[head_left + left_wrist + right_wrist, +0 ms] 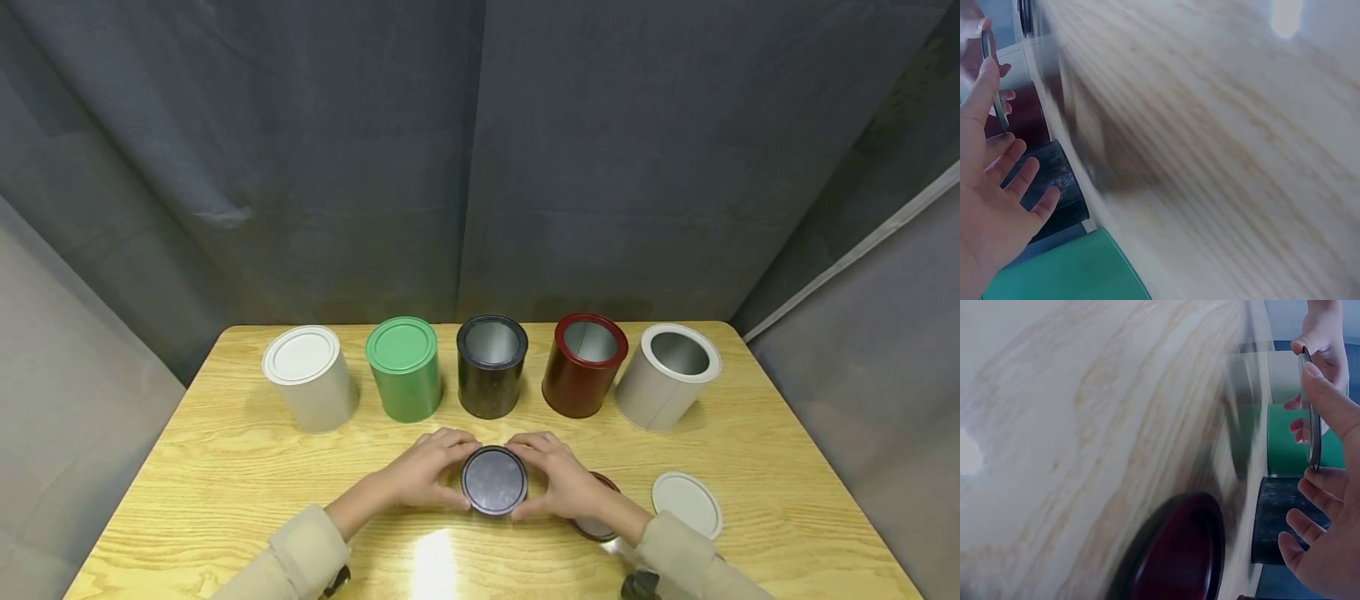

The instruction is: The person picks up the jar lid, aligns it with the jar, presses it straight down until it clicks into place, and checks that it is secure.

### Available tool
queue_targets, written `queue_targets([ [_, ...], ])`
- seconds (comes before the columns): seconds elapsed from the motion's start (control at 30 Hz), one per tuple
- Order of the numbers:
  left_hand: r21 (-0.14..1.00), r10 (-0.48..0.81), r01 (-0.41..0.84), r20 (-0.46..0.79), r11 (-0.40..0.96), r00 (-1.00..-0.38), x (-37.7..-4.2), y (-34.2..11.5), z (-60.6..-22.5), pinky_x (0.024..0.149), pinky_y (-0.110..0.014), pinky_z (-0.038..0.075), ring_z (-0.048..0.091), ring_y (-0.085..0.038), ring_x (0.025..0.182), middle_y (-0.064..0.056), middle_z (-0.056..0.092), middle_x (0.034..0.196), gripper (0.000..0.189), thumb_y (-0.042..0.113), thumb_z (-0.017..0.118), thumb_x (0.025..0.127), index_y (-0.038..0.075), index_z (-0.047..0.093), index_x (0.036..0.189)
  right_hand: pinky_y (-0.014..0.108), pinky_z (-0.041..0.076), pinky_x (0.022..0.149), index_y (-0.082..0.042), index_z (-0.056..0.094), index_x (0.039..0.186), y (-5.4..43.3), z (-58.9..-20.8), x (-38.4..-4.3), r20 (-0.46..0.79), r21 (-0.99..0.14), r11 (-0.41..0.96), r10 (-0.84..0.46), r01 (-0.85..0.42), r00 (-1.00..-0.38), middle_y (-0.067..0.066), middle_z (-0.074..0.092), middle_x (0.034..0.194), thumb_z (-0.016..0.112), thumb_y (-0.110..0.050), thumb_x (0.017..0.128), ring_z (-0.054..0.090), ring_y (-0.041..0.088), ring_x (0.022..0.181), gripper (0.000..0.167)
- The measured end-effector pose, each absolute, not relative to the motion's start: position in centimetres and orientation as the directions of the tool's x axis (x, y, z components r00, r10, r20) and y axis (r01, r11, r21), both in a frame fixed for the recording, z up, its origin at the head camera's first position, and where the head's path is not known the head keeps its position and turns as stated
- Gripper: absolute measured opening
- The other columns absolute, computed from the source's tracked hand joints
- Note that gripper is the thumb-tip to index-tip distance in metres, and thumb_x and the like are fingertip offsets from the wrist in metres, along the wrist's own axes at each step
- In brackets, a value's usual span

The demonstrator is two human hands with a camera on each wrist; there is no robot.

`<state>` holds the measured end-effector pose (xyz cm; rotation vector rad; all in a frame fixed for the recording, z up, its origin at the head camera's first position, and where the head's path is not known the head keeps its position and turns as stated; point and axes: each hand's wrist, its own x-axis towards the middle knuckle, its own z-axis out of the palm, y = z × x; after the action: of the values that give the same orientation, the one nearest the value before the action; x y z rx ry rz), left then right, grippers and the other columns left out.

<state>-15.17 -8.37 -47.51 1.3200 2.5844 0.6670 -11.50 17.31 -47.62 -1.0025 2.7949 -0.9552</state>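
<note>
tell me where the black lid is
In the head view, the black lid is low and central, held between the left hand and the right hand, in front of the open black can.

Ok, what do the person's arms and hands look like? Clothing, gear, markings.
Left sleeve and right sleeve: pale beige, loose, cuffs ending short of the hands. Left hand and right hand are bare, no gloves. A small dark object shows by each cuff, mostly hidden, can't tell what. No cables or markings visible.
</note>
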Motion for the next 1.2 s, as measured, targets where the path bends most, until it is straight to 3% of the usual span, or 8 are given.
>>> queue_targets([
  [0.43,0.479,0.793,0.731,0.111,0.486,-0.599,-15.3,-8.5,-46.5,0.095,-0.04,0.033,0.038,-0.016,0.122,0.0,0.045,0.132,0.074,0.046,0.073,0.07,0.015,0.047,0.133,0.049,0.037,0.087,-0.003,0.055,0.124,17.3,-46.7,-11.8,0.253,-0.521,0.587,-0.587,-0.62,-0.769,0.01,0.051,0.125,0.083,-0.04,0.058,0.042,0.024,0.112,0.081],
  [0.8,0.515,0.797,0.729,0.135,0.452,-0.589,-15.4,-8.6,-45.5,0.099,-0.044,0.03,0.038,-0.016,0.121,0.0,0.045,0.131,0.072,0.043,0.073,0.071,0.014,0.047,0.132,0.05,0.039,0.088,-0.003,0.054,0.125,17.4,-45.6,-11.7,0.25,-0.543,0.579,-0.581,-0.608,-0.775,0.009,0.05,0.126,0.084,-0.034,0.058,0.042,0.026,0.114,0.08],
  [1.2,0.526,0.793,0.742,0.19,0.416,-0.579,-15.5,-8.6,-44.5,0.097,-0.044,0.033,0.04,-0.018,0.119,-0.001,0.046,0.13,0.073,0.037,0.077,0.07,0.012,0.048,0.132,0.047,0.039,0.089,-0.003,0.055,0.123,17.4,-44.4,-12.0,0.294,-0.534,0.562,-0.577,-0.632,-0.762,0.006,0.051,0.123,0.085,-0.037,0.056,0.044,0.022,0.113,0.081],
])
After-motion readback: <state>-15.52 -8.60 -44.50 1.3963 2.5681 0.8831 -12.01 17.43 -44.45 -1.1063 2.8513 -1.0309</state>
